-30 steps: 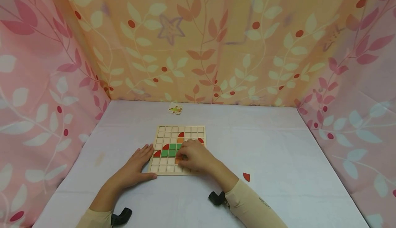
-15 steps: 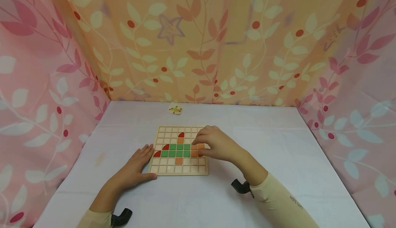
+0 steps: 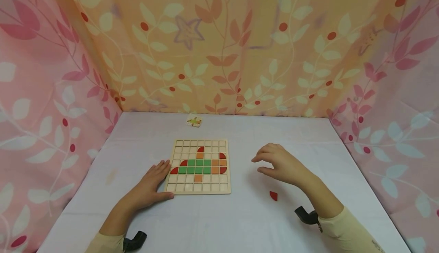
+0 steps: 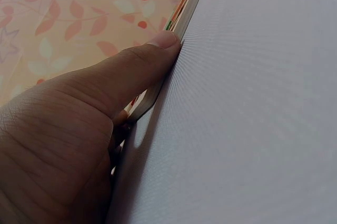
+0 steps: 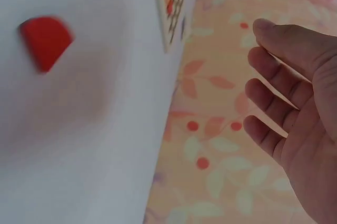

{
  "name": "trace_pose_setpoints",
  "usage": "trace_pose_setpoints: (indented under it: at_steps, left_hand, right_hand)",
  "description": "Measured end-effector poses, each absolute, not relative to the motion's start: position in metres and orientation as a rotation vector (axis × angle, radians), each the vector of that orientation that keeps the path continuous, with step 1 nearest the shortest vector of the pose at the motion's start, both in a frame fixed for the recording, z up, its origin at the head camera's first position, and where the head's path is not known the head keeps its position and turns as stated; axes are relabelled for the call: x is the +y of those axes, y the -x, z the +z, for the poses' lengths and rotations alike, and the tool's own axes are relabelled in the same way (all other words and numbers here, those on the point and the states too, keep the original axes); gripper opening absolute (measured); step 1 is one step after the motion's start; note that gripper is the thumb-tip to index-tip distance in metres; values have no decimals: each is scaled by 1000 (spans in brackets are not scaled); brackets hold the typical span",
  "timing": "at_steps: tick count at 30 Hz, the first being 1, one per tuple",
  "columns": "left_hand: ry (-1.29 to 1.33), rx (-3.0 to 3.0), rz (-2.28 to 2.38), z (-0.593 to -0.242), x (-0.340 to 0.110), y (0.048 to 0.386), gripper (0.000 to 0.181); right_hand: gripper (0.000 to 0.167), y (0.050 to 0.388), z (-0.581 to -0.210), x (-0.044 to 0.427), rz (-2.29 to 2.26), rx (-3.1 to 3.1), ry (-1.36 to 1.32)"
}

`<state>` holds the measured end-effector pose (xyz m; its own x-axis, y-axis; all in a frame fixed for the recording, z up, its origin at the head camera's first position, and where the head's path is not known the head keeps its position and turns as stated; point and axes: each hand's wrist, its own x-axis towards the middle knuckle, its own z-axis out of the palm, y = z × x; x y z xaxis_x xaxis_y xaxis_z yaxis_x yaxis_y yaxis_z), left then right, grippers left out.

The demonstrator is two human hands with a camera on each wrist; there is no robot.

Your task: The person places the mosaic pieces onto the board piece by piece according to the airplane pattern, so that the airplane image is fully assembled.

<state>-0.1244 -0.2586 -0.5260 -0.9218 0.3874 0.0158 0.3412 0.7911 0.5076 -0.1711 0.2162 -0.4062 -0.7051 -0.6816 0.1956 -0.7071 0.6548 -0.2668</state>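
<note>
A wooden grid board (image 3: 216, 187) lies flat on the table. Green squares (image 3: 195, 166) fill its middle, with orange squares (image 3: 215, 166) to their right and red quarter-round pieces in several cells. My left hand (image 3: 151, 184) rests against the board's left edge with fingers extended; the thumb (image 4: 142, 63) touches the near edge in the left wrist view. Off to the right of the board, my right hand (image 3: 282, 165) hovers over the table, fingers relaxed and holding nothing. A loose red quarter-round piece (image 3: 273, 196) lies just below it, also visible in the right wrist view.
A small patterned card (image 3: 194, 121) lies behind the board near the table's back edge. Printed curtains (image 3: 219, 55) enclose the white table (image 3: 253, 226) at the back and both sides. Black camera mounts (image 3: 135, 241) sit at the wrists.
My right hand has left the board and moved right, uncovering the board's right-hand cells with their orange and red pieces. The left hand stays in place.
</note>
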Motion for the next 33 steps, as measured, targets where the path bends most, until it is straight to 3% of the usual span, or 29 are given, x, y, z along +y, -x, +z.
trace_pose_setpoints:
  at_steps: [18, 33]
  left_hand:
    - [-596, 2896, 813, -527, -260, 124, 112]
    - [-572, 2883, 812, -527, -259, 124, 113]
  right_hand:
    - [28, 140, -460, 278, 643, -2927, -1014]
    - [30, 134, -493, 283, 612, -2825, -1183]
